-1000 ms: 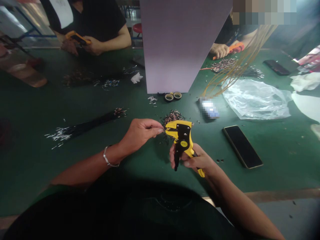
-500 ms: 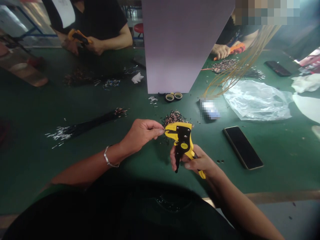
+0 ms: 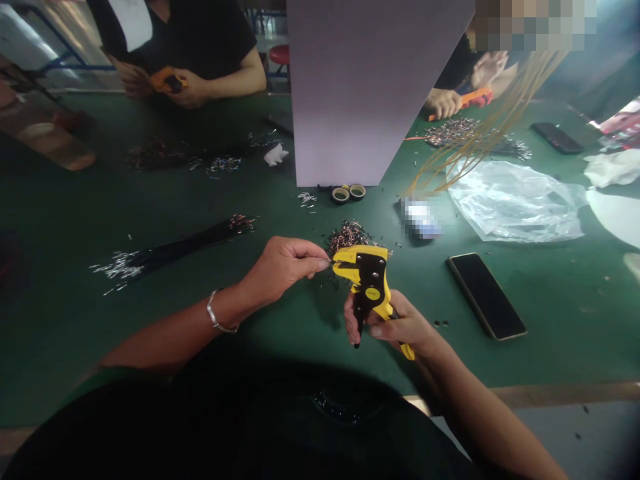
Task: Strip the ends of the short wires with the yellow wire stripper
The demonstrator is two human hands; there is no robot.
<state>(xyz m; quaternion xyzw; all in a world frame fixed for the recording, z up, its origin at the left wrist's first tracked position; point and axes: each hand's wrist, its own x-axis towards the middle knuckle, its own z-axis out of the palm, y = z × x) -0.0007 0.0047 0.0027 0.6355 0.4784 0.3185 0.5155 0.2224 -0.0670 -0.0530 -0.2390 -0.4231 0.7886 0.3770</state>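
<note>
My right hand (image 3: 395,320) is wrapped round the handles of a yellow and black wire stripper (image 3: 373,277), its jaws pointing left. At the jaw tips, the thumb and fingers of my left hand (image 3: 285,267) are pinched together on a thin dark wire (image 3: 331,263), of which only a short bit shows. Just behind the tool lies a pile of short copper and black wire scraps (image 3: 350,235). To the left of my left hand, a bundle of black wires (image 3: 180,248) rests on the green table (image 3: 280,373), silvery tips at one end and coppery ones at the other.
A phone (image 3: 487,295) lies on the right, near a clear plastic bag (image 3: 515,203). Two tape rolls (image 3: 349,193) sit before a pale upright panel (image 3: 365,93). Across the table, one co-worker's hands (image 3: 193,90) hold an orange tool; another co-worker's hand (image 3: 445,103) is at the right.
The wire stripper and my right hand have shifted slightly right, away from my left fingers. My left hand has hardly moved. Across the table, the left co-worker's hands have moved apart.
</note>
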